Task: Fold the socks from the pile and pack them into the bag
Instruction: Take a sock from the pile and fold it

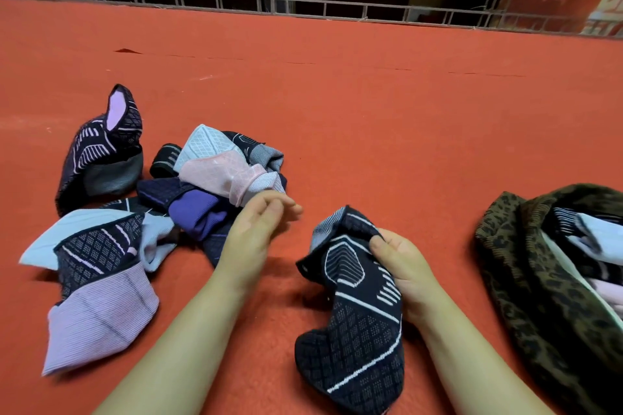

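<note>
Right, we've got a dark sock hanging from our right hand, whose fingers are curled tight round a bunch of its upper part. The toe end droops toward us and rests on the red floor. Our left hand hovers just beside it, fingers loosely bent and holding nothing, with the pile right behind its fingertips.

To do this fold well, we'd say the left hand wants to come across and take the free toe end, so the sock is stretched flat between both hands before it is doubled over. Bunched as it is in the right fingers, it would fold lumpy. Smooth first, then fold, then reach right to the bag, which sits well out past our right fingers with its mouth open toward us.

Now, what we can't see. The bag runs off the right edge, so its depth and how full it is stay unknown; only a few pale and dark socks show inside. The sock's cuff is buried in the grip. Our left fingertips are blurred, so whether they brush the pink sock we cannot tell.
</note>
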The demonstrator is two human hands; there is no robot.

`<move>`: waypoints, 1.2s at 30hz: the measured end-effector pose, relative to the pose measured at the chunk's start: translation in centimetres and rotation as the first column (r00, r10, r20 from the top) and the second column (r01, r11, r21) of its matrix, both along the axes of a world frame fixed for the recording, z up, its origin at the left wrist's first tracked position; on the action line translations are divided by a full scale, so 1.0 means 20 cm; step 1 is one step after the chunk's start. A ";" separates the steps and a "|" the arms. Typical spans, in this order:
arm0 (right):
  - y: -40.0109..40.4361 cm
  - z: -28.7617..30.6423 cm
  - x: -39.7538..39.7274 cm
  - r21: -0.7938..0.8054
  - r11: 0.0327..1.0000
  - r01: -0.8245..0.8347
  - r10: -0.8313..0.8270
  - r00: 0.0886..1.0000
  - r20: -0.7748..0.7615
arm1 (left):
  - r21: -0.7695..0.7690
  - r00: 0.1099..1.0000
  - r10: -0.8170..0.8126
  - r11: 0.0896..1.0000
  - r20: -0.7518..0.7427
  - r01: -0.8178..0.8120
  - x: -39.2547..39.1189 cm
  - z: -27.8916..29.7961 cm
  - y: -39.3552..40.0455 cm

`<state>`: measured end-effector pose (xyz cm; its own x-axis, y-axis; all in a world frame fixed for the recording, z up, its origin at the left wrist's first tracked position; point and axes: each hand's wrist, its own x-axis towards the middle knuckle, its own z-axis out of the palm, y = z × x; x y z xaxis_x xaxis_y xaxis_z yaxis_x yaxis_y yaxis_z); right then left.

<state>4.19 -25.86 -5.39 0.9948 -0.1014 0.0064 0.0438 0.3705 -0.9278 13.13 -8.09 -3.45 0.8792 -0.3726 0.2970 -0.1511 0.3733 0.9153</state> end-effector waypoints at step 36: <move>0.02 0.02 -0.04 -0.478 0.860 0.179 -0.122 0.981 0.148 | 0.262 0.978 -0.042 0.960 -0.206 0.096 -0.07 0.09 0.05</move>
